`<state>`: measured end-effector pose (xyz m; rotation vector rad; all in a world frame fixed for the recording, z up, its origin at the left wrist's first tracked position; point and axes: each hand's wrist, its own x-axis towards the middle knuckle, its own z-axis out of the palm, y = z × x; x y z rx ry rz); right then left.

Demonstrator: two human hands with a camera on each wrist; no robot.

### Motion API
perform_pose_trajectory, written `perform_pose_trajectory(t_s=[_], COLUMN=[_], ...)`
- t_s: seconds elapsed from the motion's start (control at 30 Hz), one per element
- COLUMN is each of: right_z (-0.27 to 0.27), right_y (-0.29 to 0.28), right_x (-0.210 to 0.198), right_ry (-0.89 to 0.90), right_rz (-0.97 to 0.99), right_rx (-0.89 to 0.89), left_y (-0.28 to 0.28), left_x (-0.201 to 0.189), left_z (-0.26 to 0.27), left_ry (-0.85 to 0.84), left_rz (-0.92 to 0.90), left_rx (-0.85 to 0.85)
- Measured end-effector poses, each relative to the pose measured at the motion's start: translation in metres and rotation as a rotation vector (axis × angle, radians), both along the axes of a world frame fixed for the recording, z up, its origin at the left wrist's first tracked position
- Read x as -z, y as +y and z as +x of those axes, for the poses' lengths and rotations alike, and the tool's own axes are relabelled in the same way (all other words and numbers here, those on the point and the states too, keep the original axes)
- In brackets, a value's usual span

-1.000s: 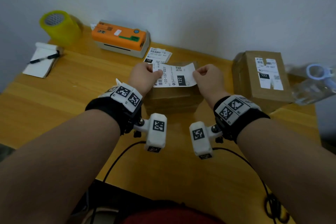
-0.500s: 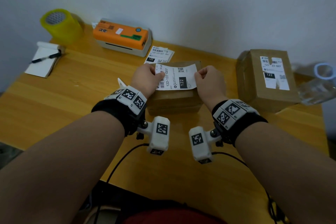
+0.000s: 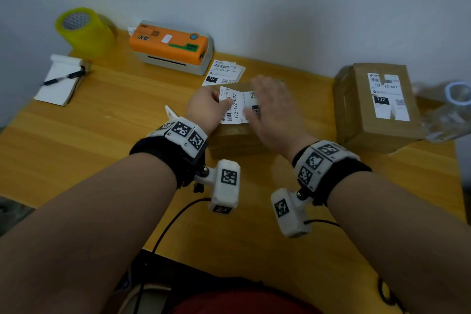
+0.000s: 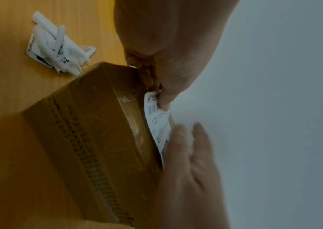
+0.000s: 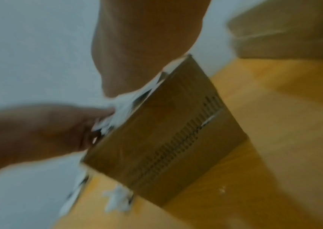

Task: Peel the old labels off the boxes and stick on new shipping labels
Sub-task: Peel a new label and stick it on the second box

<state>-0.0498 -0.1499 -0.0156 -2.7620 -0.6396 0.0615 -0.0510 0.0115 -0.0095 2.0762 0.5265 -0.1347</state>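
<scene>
A small brown cardboard box [image 3: 237,139] [image 4: 90,139] [image 5: 168,133] sits mid-table. A white shipping label [image 3: 235,106] [image 4: 157,122] lies over its top. My left hand [image 3: 207,107] [image 4: 160,86] pinches the label's left edge between thumb and fingers. My right hand [image 3: 272,109] [image 4: 191,162] lies flat with straight fingers over the label's right part, blurred by motion. A second, larger box [image 3: 374,107] with a white label [image 3: 388,95] stands at the right.
An orange label printer [image 3: 170,46] stands at the back, with spare labels [image 3: 224,72] beside it. Yellow tape roll [image 3: 81,30] and notepad with pen [image 3: 62,79] lie back left. Crumpled peeled label scraps [image 4: 58,48] lie left of the box. A clear plastic bottle [image 3: 448,109] is far right.
My right hand let go of the label's right edge, opened flat and moved over the label. The label came down onto the box top. My left hand kept its pinch.
</scene>
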Motion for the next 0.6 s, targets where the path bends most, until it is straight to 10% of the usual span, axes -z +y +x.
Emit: perform_pose_trajectory(t_s=[0.27,0.6], right_z=[0.014,-0.007], right_y=[-0.03,0.011], right_x=[0.007,0.012], right_ry=[0.207,0.181], right_rz=[-0.382,-0.338], right_rx=[-0.02,-0.113], left_y=[0.002,0.006], left_x=[0.004,0.0], left_z=[0.002,0.003], left_ry=[-0.006,0.027], left_rz=[0.015,-0.046], left_rx=[0.018,0.017])
